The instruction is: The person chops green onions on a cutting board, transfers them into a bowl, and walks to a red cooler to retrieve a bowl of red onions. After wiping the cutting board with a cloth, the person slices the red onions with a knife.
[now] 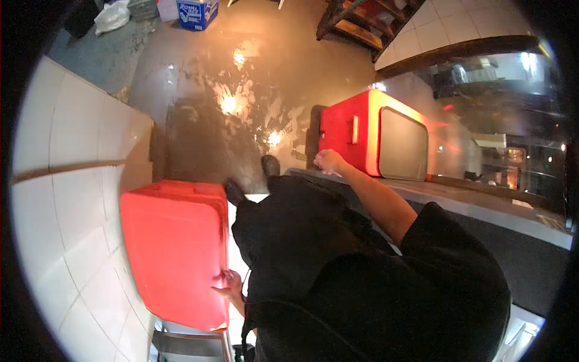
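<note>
A large red plastic box (pixel 172 253) with a flat top stands to my left beside the tiled wall. My left hand (pixel 228 285) is at its right edge, fingers apart and stretched toward the red surface. On the counter to my right is a second red box (pixel 344 130), with a molded side handle and a grey panel framed in black. My right hand (pixel 330 161) is closed into a loose fist near that box's lower front corner, over the counter's edge. No object shows in the fist.
The brown floor (pixel 193 127) ahead looks wet and reflects lights. A grey counter (pixel 482 211) runs along my right below a glass window. Ahead are a blue carton (pixel 198 14), a white bag (pixel 112 16) and a dark wooden frame (pixel 356 27). A metal stand (pixel 190 345) is under the left box.
</note>
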Tool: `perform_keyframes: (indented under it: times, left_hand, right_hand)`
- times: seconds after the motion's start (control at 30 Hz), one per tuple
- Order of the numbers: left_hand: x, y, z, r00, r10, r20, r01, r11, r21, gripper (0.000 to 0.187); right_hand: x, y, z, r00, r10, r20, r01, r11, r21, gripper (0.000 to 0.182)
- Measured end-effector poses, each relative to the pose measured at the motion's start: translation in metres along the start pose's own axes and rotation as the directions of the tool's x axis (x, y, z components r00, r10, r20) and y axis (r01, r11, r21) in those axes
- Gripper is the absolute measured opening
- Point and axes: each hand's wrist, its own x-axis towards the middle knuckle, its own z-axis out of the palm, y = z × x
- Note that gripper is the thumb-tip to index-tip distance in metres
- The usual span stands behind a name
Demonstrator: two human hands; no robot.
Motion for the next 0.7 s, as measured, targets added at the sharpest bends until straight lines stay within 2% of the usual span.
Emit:
perform_keyframes:
  times: [0.03, 0.07, 0.1, 0.13, 0.17, 0.2, 0.27, 0.3, 0.33, 0.37, 0.4, 0.43, 0.47, 0.5, 0.57, 0.6, 0.63, 0.67, 0.7]
  left_hand:
    - [0.004, 0.006, -0.005, 0.988, -0.152, -0.026, 0.151, 0.988, -0.039, 0.079]
    - [0.002, 0.008, -0.006, 0.989, 0.131, -0.066, -0.118, 0.978, 0.169, 0.075]
    - [-0.001, 0.010, -0.009, 0.910, 0.403, -0.100, -0.333, 0.853, 0.401, 0.073]
    - [0.019, 0.047, -0.023, 0.931, 0.362, 0.052, -0.337, 0.791, 0.511, 0.066]
    - [0.006, 0.049, 0.001, 0.887, 0.460, 0.028, -0.393, 0.723, 0.568, 0.059]
    - [-0.012, 0.044, 0.023, 0.824, 0.562, 0.071, -0.468, 0.605, 0.644, 0.051]
    - [-0.039, 0.042, 0.068, 0.743, 0.631, 0.225, -0.554, 0.391, 0.735, 0.081]
    - [-0.035, 0.031, 0.094, 0.718, 0.632, 0.291, -0.595, 0.342, 0.727, 0.076]
    - [-0.031, 0.027, 0.117, 0.688, 0.633, 0.354, -0.628, 0.277, 0.727, 0.072]
    - [-0.042, 0.026, 0.136, 0.655, 0.638, 0.404, -0.647, 0.198, 0.736, 0.067]
    - [-0.050, -0.005, 0.169, 0.622, 0.657, 0.426, -0.649, 0.129, 0.750, 0.053]
    - [-0.053, -0.060, 0.204, 0.597, 0.665, 0.448, -0.648, 0.070, 0.759, 0.041]
    - [-0.049, -0.093, 0.244, 0.627, 0.558, 0.544, -0.656, 0.000, 0.755, 0.039]
    - [-0.056, -0.144, 0.272, 0.643, 0.444, 0.623, -0.670, -0.068, 0.740, 0.037]
    - [-0.029, -0.240, 0.328, 0.672, 0.189, 0.716, -0.730, 0.012, 0.683, 0.034]
    - [-0.050, -0.319, 0.354, 0.668, 0.217, 0.712, -0.689, -0.182, 0.702, 0.030]
    - [-0.033, -0.365, 0.375, 0.673, 0.002, 0.739, -0.715, -0.253, 0.652, 0.036]
    - [-0.020, -0.420, 0.389, 0.630, -0.088, 0.772, -0.726, -0.418, 0.545, 0.046]
    - [-0.023, -0.477, 0.400, 0.560, -0.287, 0.777, -0.777, -0.506, 0.373, 0.054]
  right_hand:
    - [0.004, 0.010, 0.007, 0.995, -0.103, -0.006, 0.102, 0.993, -0.066, 0.025]
    - [0.003, 0.025, 0.023, 0.983, -0.183, -0.002, 0.182, 0.979, -0.091, 0.025]
    - [0.010, 0.035, 0.031, 0.974, -0.225, 0.010, 0.225, 0.969, -0.107, 0.025]
    - [0.018, 0.044, 0.036, 0.973, -0.227, 0.038, 0.230, 0.967, -0.109, 0.025]
    - [0.027, 0.059, 0.043, 0.974, -0.210, 0.087, 0.219, 0.970, -0.109, 0.026]
    - [0.041, 0.078, 0.051, 0.972, -0.181, 0.153, 0.199, 0.974, -0.112, 0.026]
    - [0.088, 0.139, 0.077, 0.931, -0.153, 0.331, 0.196, 0.975, -0.101, 0.027]
    - [0.108, 0.179, 0.088, 0.847, -0.475, 0.238, 0.480, 0.876, 0.039, 0.027]
    - [0.129, 0.221, 0.098, 0.662, -0.740, 0.116, 0.732, 0.672, 0.110, 0.031]
    - [0.135, 0.231, 0.117, 0.801, -0.598, 0.019, 0.596, 0.796, -0.104, 0.041]
    - [0.142, 0.241, 0.136, 0.901, -0.426, -0.079, 0.390, 0.877, -0.280, 0.056]
    - [0.075, 0.201, 0.079, 0.995, -0.014, 0.096, -0.032, 0.885, 0.464, 0.058]
    - [-0.005, 0.145, 0.007, 0.881, 0.401, 0.251, -0.361, 0.229, 0.904, 0.060]
    - [-0.010, 0.164, 0.012, 0.848, 0.460, 0.263, -0.314, 0.037, 0.949, 0.065]
    - [-0.027, 0.188, 0.007, 0.763, 0.565, 0.313, -0.136, -0.334, 0.933, 0.076]
    - [-0.029, 0.202, 0.006, 0.767, 0.537, 0.352, -0.057, -0.488, 0.871, 0.079]
    - [-0.033, 0.218, 0.006, 0.771, 0.507, 0.385, 0.019, -0.623, 0.782, 0.084]
    - [-0.041, 0.228, 0.012, 0.776, 0.470, 0.421, 0.088, -0.741, 0.666, 0.088]
    - [-0.049, 0.235, 0.023, 0.802, 0.449, 0.394, 0.151, -0.790, 0.595, 0.090]
